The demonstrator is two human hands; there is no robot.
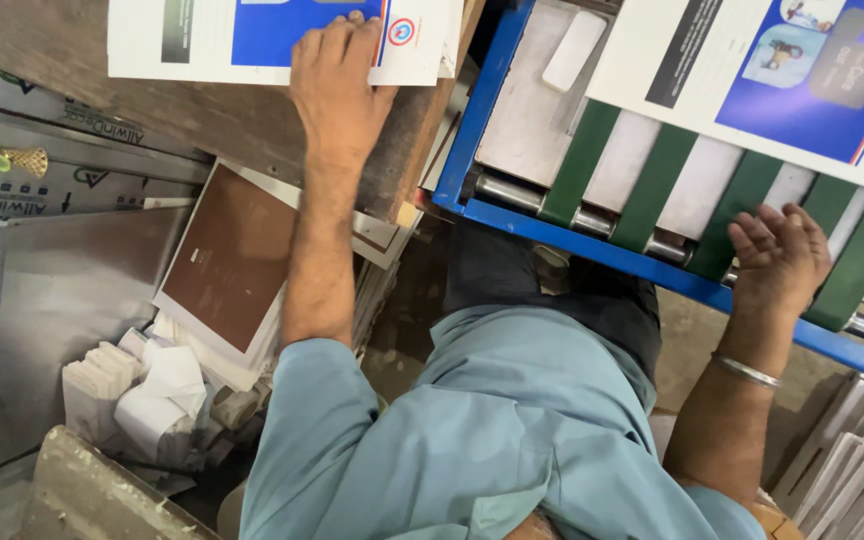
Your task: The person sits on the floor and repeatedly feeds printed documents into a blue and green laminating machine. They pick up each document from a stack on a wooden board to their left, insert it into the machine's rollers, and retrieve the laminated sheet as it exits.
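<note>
My left hand (337,75) lies flat on the lower edge of a white and blue printed sheet (202,40), which rests on a worn wooden board (152,110) at the top left. My right hand (780,255), a metal bangle on its wrist, rests with loosely curled fingers on the edge of a blue-framed conveyor (572,235) and holds nothing. Beside its fingers run green belts (657,190) over steel rollers. A second printed sheet (772,80) lies on the belts above that hand, not touching it.
A stack of brown-covered booklets (227,265) sits below the board. Folded white paper bundles (142,390) and a grey metal sheet (62,290) lie at the left. Paper stacks (852,480) stand at the bottom right. A white block (572,50) rests on the conveyor's plate.
</note>
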